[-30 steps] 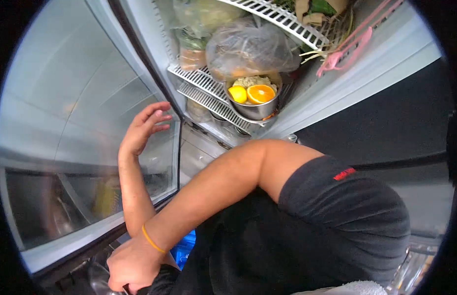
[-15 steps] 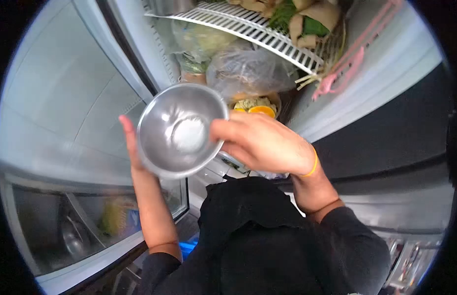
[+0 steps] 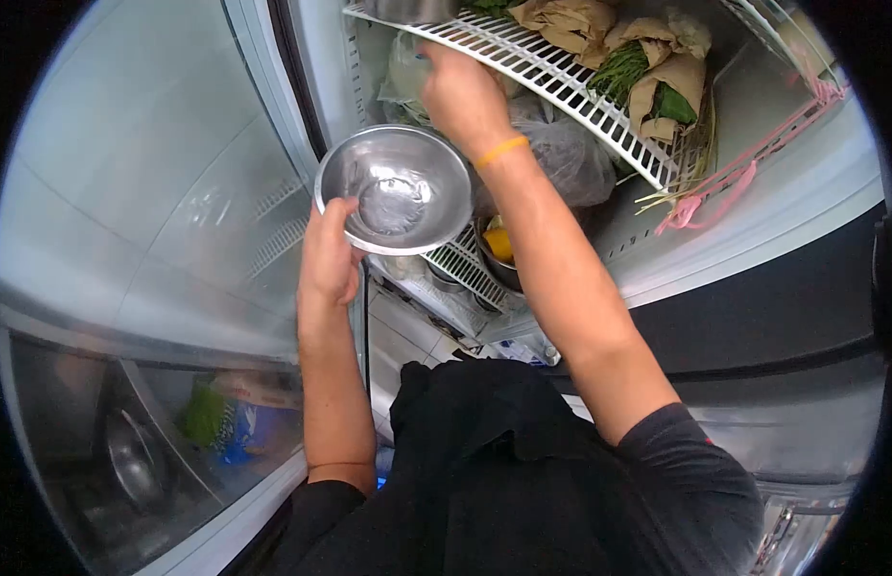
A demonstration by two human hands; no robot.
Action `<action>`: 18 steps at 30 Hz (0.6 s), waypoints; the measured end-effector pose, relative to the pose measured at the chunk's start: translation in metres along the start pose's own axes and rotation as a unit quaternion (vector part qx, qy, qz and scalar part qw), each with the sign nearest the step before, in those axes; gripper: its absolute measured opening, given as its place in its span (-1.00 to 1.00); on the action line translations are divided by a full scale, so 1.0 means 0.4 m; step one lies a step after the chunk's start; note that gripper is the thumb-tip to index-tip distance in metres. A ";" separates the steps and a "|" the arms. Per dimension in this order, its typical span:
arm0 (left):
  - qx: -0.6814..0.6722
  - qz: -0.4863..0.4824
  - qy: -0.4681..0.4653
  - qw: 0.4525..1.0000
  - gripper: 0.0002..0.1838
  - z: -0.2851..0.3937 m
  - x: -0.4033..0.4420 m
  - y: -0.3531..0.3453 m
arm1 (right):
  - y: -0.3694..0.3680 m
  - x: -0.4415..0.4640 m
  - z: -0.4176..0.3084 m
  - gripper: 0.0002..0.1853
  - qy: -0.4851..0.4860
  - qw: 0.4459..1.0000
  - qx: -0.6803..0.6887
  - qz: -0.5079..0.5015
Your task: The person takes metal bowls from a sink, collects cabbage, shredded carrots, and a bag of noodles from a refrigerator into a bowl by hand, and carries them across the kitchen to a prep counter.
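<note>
My left hand [image 3: 329,254] grips a shiny metal bowl [image 3: 396,192] by its near left rim, with the thumb hooked over the edge. The bowl is tilted towards me and only reflections show inside. Further in, my right hand [image 3: 468,101] reaches under the upper wire shelf [image 3: 551,82] of an upright fridge. Its back faces me, so most of its fingers are hidden. A pale plastic bag [image 3: 404,69] lies close by it, but whether they touch I cannot make out. Another clear plastic bag [image 3: 569,158] sits to the right of that wrist.
Paper-wrapped greens [image 3: 668,91] and a metal container [image 3: 407,8] stand on the upper shelf. A pot [image 3: 499,259] with something yellow sits lower down. The glass door [image 3: 158,192] stands at my left. Pink string [image 3: 690,206] hangs on the right.
My right hand has left the bowl and moved up and away into the fridge. My left hand now has its thumb over the rim, and the bowl has shifted slightly right.
</note>
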State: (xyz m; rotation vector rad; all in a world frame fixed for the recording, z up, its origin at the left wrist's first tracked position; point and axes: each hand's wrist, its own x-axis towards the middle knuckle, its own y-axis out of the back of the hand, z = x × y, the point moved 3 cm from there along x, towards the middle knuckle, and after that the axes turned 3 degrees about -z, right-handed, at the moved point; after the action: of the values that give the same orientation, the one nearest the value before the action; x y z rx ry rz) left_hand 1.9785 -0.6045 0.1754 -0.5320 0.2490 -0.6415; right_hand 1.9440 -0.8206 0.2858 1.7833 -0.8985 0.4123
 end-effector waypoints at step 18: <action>0.158 0.015 -0.129 0.979 -0.40 0.133 0.070 -0.158 | 0.024 0.085 0.117 -0.58 -0.078 0.959 -0.268 -0.046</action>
State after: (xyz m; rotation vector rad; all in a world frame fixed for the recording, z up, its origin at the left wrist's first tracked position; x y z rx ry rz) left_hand 1.9887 -0.6436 0.2525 -0.2987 -0.0894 -0.5627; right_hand 1.9530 -0.8777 0.2956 1.3577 -0.9273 -0.0392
